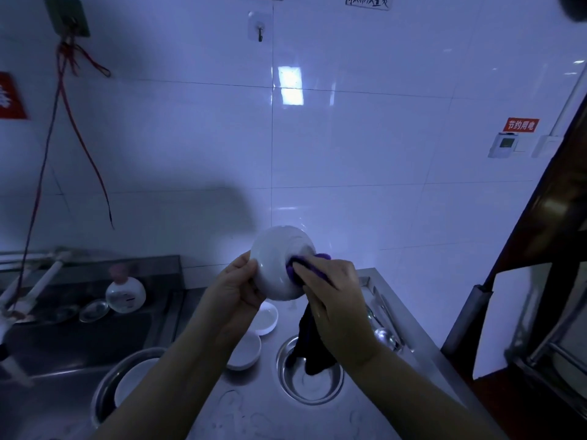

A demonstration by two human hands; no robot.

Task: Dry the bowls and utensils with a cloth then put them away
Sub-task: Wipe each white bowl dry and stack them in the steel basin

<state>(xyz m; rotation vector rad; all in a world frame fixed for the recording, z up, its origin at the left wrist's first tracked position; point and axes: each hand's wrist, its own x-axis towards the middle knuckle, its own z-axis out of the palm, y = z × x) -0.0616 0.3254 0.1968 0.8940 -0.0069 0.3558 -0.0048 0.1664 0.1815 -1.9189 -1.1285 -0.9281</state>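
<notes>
Head view: left hand [236, 285] grips bowl [279, 265], base toward right hand [330, 290]; right fingers [306, 269] press cloth [306, 265] against base.

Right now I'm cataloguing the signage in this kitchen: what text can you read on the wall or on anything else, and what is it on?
"节约用电": red sticker on the wall tile, above the white switch panel.
"抹布放置处", handwritten and cut off by the frame's top edge, so an uncertain reading: white label.
Red sign at the left edge: cropped and blurred, unreadable.
Clear bottle by the sink: label print too small to read.
</notes>
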